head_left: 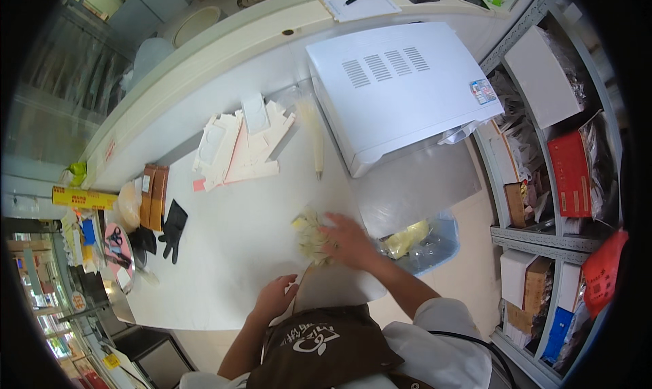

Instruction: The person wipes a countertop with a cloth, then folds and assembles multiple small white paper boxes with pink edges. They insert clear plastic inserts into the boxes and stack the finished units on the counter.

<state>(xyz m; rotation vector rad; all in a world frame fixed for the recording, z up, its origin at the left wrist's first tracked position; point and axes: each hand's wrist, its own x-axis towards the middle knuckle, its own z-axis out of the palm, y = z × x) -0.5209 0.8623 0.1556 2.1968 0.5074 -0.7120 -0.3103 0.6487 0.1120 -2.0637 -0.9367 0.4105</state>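
Observation:
My right hand (pixel 352 243) bears down on a crumpled, pale yellowish cloth (pixel 309 234) on the light worktable (pixel 224 253). Its fingers bend over the cloth's right side, and part of the cloth is hidden under the palm. At the table's front edge is my left hand (pixel 275 297), loosely curved, its thumb apart from the fingers and nothing visible in it. Beyond the cloth lies a cream-filled piping bag (pixel 313 134), its metal tip toward me. Flat white and pinkish card pieces (pixel 244 144) are heaped left of the bag.
A large white machine (pixel 407 83) stands at the back right. Black gloves (pixel 174 229), brown boxes (pixel 155 197) and a pink tray with scissors (pixel 117 243) line the left side. A blue bin (pixel 445 239) sits below the right edge, near loaded shelves (pixel 543 236).

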